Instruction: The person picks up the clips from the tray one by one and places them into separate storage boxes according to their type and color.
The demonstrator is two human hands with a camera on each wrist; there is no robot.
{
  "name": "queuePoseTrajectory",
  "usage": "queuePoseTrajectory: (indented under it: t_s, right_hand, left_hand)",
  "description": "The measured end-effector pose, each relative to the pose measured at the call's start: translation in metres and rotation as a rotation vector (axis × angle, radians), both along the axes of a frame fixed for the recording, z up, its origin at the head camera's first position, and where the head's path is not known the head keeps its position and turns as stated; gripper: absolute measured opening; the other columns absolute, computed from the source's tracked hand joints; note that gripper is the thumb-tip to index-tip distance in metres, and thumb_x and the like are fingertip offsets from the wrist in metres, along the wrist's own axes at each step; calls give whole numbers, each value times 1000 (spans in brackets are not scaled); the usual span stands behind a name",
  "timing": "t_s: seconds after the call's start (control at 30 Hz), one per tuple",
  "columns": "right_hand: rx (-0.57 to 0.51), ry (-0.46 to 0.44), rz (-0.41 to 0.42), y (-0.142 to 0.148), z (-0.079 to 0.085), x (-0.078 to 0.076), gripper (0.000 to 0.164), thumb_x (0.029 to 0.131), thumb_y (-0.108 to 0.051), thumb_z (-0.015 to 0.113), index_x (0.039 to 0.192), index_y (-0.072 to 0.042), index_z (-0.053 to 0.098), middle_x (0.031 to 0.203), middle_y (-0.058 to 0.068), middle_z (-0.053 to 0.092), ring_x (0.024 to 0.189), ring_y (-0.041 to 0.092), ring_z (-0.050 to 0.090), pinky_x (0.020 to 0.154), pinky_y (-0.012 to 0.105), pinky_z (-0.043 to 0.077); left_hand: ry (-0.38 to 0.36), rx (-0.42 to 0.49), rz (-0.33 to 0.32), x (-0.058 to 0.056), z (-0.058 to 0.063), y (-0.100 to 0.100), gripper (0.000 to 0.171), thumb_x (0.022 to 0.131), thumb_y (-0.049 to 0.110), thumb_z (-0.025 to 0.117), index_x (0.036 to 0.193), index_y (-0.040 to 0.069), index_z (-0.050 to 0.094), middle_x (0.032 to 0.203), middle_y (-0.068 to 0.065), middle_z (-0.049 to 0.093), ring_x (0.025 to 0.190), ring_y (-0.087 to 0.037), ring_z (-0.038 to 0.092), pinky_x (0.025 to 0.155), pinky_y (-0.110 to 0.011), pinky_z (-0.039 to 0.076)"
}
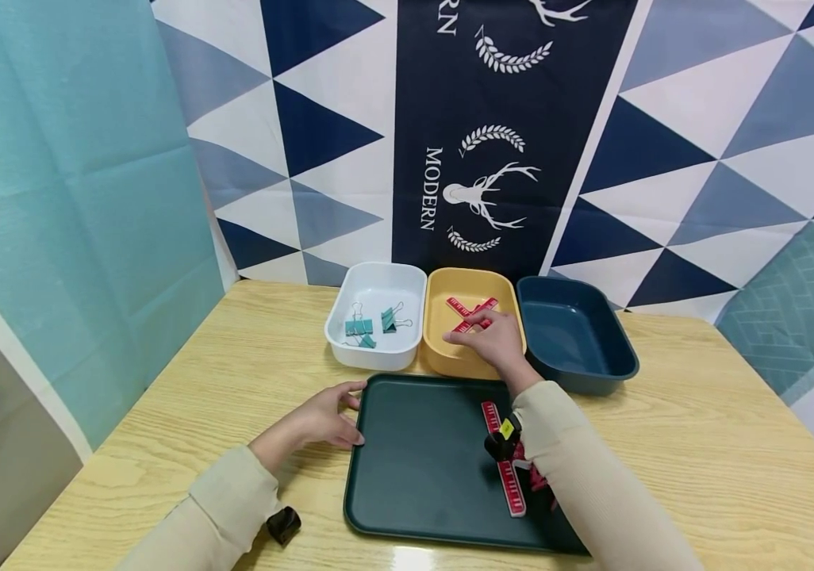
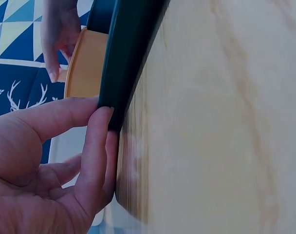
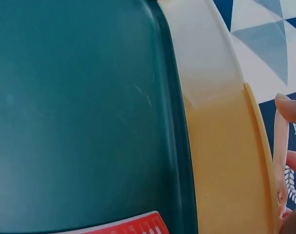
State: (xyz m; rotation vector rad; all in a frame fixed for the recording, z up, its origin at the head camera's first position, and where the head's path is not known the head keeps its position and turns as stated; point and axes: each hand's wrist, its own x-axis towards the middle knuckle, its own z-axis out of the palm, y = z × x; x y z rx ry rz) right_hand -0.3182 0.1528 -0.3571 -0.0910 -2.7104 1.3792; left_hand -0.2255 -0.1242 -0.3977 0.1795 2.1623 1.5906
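My left hand (image 1: 324, 416) holds the left rim of a dark green tray (image 1: 421, 452); in the left wrist view its fingertips (image 2: 104, 114) meet at the rim. My right hand (image 1: 490, 342) is over the yellow bin (image 1: 453, 361) and pinches a red strip with white ruler-like marks (image 1: 487, 308). Another red strip (image 1: 457, 305) crosses it in the head view. In the right wrist view, the fingertips (image 3: 286, 105) hold a thin pinkish piece beyond the bin's rim. A long red strip (image 1: 512, 488) lies on the tray, and the right sleeve partly hides more red pieces (image 1: 537, 477).
Left of the yellow bin stands a white bin (image 1: 374, 361) with several teal binder clips (image 1: 359, 326). A dark blue bin (image 1: 578, 325) adjoins on the right. The bins line the far side of the wooden table (image 1: 721, 444), before a patterned backdrop (image 1: 343, 103).
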Motion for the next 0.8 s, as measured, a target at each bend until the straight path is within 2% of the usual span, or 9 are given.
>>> queuePoseTrajectory:
  t_s: [0.27,0.57,0.8]
  right_hand:
    - [1,-7,-29,0,1,-9,54,65,-36,85,100,0,64,124,18,42,117,32,32,91,43,40]
    - [87,-16,-46,-2,3,-17,59,66,-40,83,105,-2,59,113,18,45,109,31,34,84,40,41]
    - [82,-49,-37,-4,2,-23,64,66,-43,82,109,-3,56,114,18,39,105,30,36,81,37,40]
  left_hand:
    - [1,1,1,0,-1,-1,89,69,-19,70,144,3,29,114,-17,43,84,-23,62,64,-39,57]
    - [-12,1,1,-1,0,0,88,69,-19,69,145,4,29,114,-17,43,85,-24,62,65,-38,57]
    - [-12,-7,8,-2,-2,0,88,69,-19,69,144,5,30,116,-16,43,85,-23,62,65,-38,57]
